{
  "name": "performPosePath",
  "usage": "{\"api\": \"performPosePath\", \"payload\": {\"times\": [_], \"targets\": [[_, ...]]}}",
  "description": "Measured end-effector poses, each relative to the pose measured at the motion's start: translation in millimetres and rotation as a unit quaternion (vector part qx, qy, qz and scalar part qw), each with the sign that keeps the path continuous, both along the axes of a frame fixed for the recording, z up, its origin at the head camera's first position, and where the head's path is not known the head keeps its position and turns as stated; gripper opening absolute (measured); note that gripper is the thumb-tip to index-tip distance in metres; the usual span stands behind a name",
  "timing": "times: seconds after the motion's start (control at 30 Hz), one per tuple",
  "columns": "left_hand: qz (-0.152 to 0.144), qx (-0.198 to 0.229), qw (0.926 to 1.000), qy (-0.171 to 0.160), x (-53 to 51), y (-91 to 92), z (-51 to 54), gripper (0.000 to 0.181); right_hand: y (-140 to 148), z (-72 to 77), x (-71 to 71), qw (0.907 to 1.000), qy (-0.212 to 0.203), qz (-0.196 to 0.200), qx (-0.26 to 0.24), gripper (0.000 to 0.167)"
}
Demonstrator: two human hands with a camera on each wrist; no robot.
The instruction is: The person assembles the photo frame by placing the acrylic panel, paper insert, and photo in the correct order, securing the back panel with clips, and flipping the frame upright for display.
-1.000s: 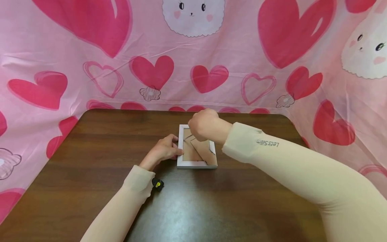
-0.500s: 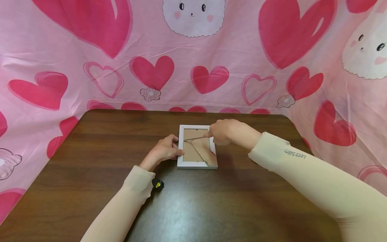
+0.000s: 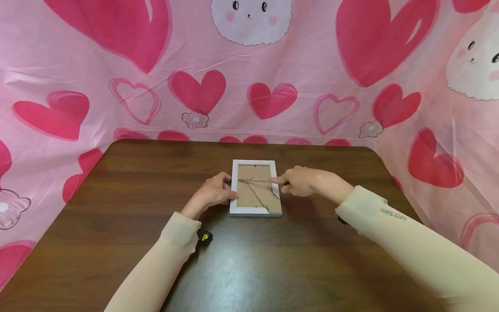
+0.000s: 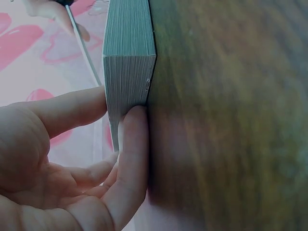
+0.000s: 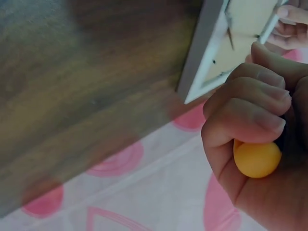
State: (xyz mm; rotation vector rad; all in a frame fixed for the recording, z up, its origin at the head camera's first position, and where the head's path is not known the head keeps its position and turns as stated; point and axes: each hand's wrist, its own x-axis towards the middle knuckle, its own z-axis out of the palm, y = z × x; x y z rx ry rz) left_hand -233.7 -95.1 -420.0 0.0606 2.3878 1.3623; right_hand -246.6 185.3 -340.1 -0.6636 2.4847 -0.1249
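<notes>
A white picture frame [image 3: 249, 211] lies flat on the table with its brown backing [image 3: 247, 171] upward; a dark line crosses the backing at a slant. My left hand [image 3: 210, 193] grips the frame's left side, and the left wrist view shows fingers [image 4: 134, 139] against the frame's outer edge [image 4: 127, 77]. To the right of the frame, my right hand [image 3: 308, 181] holds a thin-shafted tool [image 3: 259, 180], its shaft lying across the backing toward the left border. In the right wrist view, curled fingers [image 5: 255, 96] wrap the tool's handle, whose yellow end [image 5: 257, 160] shows.
The brown wooden table [image 3: 292, 260] extends around the frame. A small black and yellow object [image 3: 204, 237] is beside the left wrist. Behind the table hangs a pink cloth [image 3: 230, 95] with hearts.
My right hand has moved right and toward me from above the frame, uncovering the backing and the tool's shaft. My left hand has kept its hold on the frame.
</notes>
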Motion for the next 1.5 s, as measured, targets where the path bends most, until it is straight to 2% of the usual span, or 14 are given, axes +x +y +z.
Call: {"api": "performPosePath", "payload": {"times": [0.5, 0.87, 0.97, 1.17, 1.5], "targets": [[0.001, -0.002, 1.0, 0.0, -3.8, 0.8, 1.3, 0.059, 17.9, -23.0, -1.5, 0.9979, -0.028, -0.004, -0.057, 0.061], [0.004, -0.008, 0.9999, -0.007, 2.1, -6.7, -5.0, 0.06, 18.0, -41.8, 5.2, 0.9962, 0.023, 0.022, -0.082, 0.059], [0.001, 0.0, 1.0, -0.003, 2.6, -5.8, -5.3, 0.059, 20.5, -43.5, 8.6, 0.9949, 0.037, 0.026, -0.09, 0.059], [-0.001, 0.008, 1.0, -0.003, 2.2, -2.1, -3.8, 0.058, 27.8, -44.3, 13.4, 0.9932, 0.04, 0.024, -0.106, 0.061], [0.001, 0.003, 1.0, -0.001, 0.4, -0.3, 0.1, 0.059, 27.0, -42.1, 9.2, 0.9926, 0.051, 0.031, -0.105, 0.057]]}}
